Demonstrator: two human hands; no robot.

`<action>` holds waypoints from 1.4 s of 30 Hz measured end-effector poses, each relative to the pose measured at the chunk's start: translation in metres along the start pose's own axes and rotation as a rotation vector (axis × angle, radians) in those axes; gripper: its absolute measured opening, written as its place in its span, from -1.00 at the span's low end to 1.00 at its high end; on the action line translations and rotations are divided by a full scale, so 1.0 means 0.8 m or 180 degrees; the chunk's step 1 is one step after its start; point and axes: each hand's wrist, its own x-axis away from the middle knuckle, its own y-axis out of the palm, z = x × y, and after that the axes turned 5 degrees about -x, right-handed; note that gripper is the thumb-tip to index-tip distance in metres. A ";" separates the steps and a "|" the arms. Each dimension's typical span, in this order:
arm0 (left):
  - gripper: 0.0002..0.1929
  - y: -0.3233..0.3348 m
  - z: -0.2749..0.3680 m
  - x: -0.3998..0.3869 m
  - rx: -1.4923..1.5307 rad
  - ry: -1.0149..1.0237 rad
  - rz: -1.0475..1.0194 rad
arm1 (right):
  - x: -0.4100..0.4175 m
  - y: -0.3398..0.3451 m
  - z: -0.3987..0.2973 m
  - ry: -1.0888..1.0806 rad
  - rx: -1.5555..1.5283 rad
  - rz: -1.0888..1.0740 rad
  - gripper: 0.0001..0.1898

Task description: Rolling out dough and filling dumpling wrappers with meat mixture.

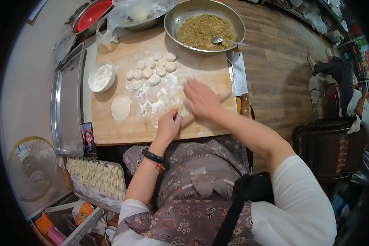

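My right hand [201, 100] lies flat, fingers stretched out, on top of a wooden rolling pin [224, 96] near the right front of the wooden board [209, 70]. Beneath the pin a dough wrapper [183, 111] partly shows, and my left hand [169, 124] pinches its left edge. Flattened dough pieces [154, 80] sit in a floured cluster farther back. One rolled round wrapper [121, 108] lies at the left, in front of a white bowl of flour [101, 76]. At the back stands a steel bowl of minced filling [206, 30] with a spoon [223, 40] in it.
A cleaver [240, 77] lies along the board's right edge. On the left are a metal tray [67, 101], a phone [88, 140] and a fan [33, 172]. A tray of dumplings [97, 178] stands lower left. Across the floor, a person's legs [338, 73] show near a dark chair [329, 150].
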 end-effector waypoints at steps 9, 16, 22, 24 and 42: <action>-0.83 -0.020 -0.014 -0.021 0.0034 0.0128 0.0351 | 0.056 -0.028 -0.027 -0.0309 0.0056 -0.0842 -0.36; -0.84 -0.031 -0.002 -0.041 -0.0185 0.0071 0.0300 | -0.065 0.022 -0.005 0.0288 -0.0059 0.0091 -0.37; -0.84 -0.027 -0.021 -0.013 0.0423 -0.0243 0.0183 | 0.047 -0.028 -0.030 -0.0236 0.0125 -0.1013 -0.39; -0.85 -0.023 -0.025 -0.014 0.0562 -0.0420 -0.0090 | -0.002 0.002 -0.012 -0.0100 0.0097 -0.0595 -0.38; -0.83 -0.042 -0.035 -0.035 0.0086 0.0314 0.0489 | -0.006 0.014 -0.025 -0.0337 -0.0039 -0.0487 -0.35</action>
